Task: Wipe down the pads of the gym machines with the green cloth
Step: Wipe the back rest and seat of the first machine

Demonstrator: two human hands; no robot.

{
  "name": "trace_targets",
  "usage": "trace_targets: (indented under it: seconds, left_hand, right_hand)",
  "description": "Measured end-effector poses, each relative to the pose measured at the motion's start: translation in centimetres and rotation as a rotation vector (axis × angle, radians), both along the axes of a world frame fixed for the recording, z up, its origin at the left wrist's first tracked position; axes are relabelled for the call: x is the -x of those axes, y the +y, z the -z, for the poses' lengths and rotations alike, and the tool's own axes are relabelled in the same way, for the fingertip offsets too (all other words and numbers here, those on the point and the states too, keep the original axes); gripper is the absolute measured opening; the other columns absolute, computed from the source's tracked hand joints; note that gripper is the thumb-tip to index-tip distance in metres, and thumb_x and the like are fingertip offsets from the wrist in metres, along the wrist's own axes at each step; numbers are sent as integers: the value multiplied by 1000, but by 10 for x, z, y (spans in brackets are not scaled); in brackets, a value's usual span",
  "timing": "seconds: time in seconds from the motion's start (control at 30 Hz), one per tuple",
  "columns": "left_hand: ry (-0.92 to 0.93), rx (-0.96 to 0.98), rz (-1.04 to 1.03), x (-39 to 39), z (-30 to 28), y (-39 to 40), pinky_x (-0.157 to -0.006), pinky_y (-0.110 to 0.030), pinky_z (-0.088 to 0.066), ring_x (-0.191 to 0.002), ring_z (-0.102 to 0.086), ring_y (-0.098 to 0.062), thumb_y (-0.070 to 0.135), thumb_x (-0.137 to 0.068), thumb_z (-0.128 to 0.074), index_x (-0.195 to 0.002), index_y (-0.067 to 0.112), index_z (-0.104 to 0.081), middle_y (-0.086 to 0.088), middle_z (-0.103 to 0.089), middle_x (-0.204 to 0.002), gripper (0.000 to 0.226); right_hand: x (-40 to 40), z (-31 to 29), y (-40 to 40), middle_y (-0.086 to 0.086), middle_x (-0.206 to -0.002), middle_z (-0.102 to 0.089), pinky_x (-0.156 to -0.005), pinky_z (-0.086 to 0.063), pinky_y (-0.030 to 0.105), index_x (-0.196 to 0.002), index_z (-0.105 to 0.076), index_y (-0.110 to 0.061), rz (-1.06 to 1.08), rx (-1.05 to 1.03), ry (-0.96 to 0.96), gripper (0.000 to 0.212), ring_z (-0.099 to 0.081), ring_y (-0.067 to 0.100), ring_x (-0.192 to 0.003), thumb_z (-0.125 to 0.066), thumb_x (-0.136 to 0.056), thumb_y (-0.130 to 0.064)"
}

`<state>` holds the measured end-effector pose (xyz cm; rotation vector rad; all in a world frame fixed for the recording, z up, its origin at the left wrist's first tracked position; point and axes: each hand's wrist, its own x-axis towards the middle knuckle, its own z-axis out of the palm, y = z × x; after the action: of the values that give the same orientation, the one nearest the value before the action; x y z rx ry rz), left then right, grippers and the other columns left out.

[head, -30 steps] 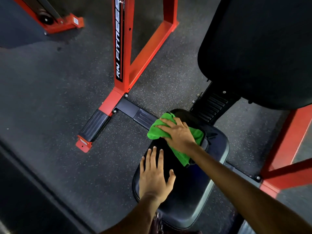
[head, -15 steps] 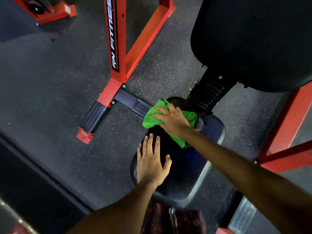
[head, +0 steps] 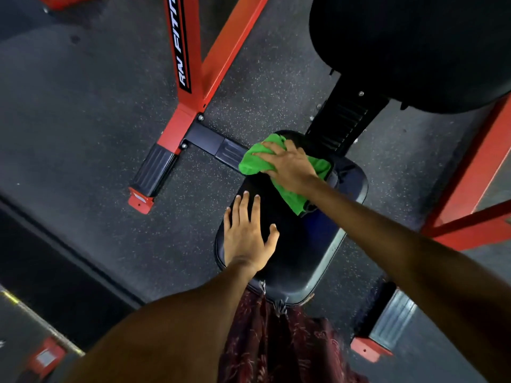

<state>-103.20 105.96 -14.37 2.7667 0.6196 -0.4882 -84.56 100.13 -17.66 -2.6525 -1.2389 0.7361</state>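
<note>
At seat pad (head: 301, 252) 12 o'clock edge: right hand (head: 290, 167) grips green cloth (head: 254, 161); left hand (head: 246, 233) flat, fingers straight, at 9 o'clock edge; speckled floor (head: 96, 120) around.

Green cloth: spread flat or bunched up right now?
Bunched. The green cloth is crumpled in folds under the right hand at the seat pad's far end.
</note>
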Motion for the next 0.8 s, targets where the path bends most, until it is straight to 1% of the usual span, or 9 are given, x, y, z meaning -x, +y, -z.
trace_targets:
  seconds: [0.07,0.2,0.33,0.4,0.43,0.5,0.6,0.73,0.8]
  left_hand:
    - [-3,2,-2,0,1,0,-116,-44,-15,-143,-21,-28,51,-84,-26,-147,13,-32,-12,-26,-155,74]
    - [3,8,1,0,1,0,-117,-44,-13,-144,-18,-28,52,-85,-24,-148,14,-30,-12,-23,-156,74]
    - [-6,14,-1,1,0,1,-117,-45,-12,-144,-18,-29,52,-85,-24,-148,13,-30,-13,-24,-155,74]
    - [-5,7,2,1,0,1,-117,-45,-13,-144,-18,-29,51,-85,-24,-148,12,-30,-13,-24,-155,75]
    - [-6,4,2,0,0,1,-117,-45,-13,-144,-18,-29,51,-85,-24,-148,12,-30,-13,-24,-155,75]
    - [-8,-2,3,1,1,0,-117,-45,-13,-144,-18,-28,51,-85,-24,-148,12,-30,-13,-25,-155,75]
    - [-18,-12,-3,1,3,0,-117,-44,-13,-144,-19,-28,51,-84,-26,-147,12,-32,-13,-26,-155,75]
    - [-37,-19,-1,1,3,0,-116,-44,-14,-143,-21,-28,50,-84,-27,-146,12,-33,-13,-28,-153,73]
    - [-31,-20,3,1,3,-1,-116,-44,-13,-144,-19,-28,51,-84,-26,-146,13,-33,-13,-27,-154,73]
  right_hand:
    - [-25,7,-8,-1,-154,-27,-104,-37,48,-146,-32,-30,100,13,50,52,-29,34,-132,-45,-97,-41]
    - [-54,19,-29,9,-149,-33,-100,-39,49,-146,-33,-24,445,34,119,54,-32,39,-130,-47,-97,-39]
    - [-32,11,-56,10,-145,-36,-99,-37,52,-143,-37,-21,760,103,95,50,-31,40,-130,-48,-97,-37]
    - [-9,4,-55,8,-145,-36,-100,-35,52,-141,-39,-22,858,153,70,47,-28,40,-132,-48,-97,-36]
    - [3,-1,-49,8,-144,-36,-99,-36,52,-140,-40,-23,833,167,47,46,-29,39,-132,-49,-96,-36]
    - [19,-7,-27,6,-144,-36,-99,-37,51,-139,-41,-25,667,136,16,46,-29,38,-131,-49,-96,-38]
    - [15,-8,-3,1,-148,-32,-100,-36,50,-141,-40,-28,452,64,54,47,-28,37,-133,-48,-96,-40]
    - [-16,4,-15,1,-149,-32,-98,-39,49,-143,-37,-26,451,48,86,50,-31,34,-130,-47,-96,-41]
    - [-23,8,-30,4,-149,-33,-99,-38,50,-144,-35,-25,515,66,71,51,-31,36,-130,-47,-97,-40]
